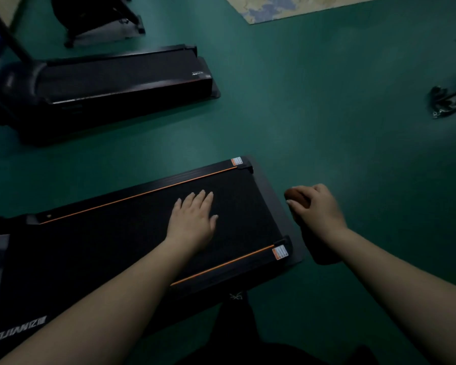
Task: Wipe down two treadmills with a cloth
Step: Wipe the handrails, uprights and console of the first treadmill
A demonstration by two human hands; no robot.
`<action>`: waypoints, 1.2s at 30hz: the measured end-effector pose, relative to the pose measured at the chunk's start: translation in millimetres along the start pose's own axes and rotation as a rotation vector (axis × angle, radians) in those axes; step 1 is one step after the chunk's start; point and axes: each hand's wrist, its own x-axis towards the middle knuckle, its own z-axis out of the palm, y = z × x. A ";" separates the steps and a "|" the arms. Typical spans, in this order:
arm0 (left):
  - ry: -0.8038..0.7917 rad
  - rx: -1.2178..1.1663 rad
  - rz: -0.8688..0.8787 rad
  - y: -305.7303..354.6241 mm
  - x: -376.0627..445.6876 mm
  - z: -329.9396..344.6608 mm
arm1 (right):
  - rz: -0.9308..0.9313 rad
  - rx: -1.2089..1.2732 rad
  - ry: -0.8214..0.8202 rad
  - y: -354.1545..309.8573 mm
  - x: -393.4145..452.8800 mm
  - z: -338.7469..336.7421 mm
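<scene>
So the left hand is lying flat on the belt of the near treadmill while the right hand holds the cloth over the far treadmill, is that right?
Not quite. In the head view the right hand grips the cloth at the end of the near treadmill, not over the far treadmill, which lies untouched. The left hand does lie flat on the near belt.

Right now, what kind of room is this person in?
Probably a small gym or exercise room. Two treadmills sit on a green floor: the near treadmill under the left hand, and the far treadmill beyond it.
</scene>
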 end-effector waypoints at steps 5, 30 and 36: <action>0.015 0.017 0.043 11.0 61.0 -8.8 | 0.026 -0.010 0.036 6.3 48.2 -11.6; 0.031 -0.032 -0.206 188.1 324.1 -40.1 | -0.166 -0.058 -0.127 122.9 384.6 -117.9; 0.049 -0.068 -0.358 245.2 367.7 -56.4 | -0.283 -0.061 -0.204 146.9 464.2 -159.7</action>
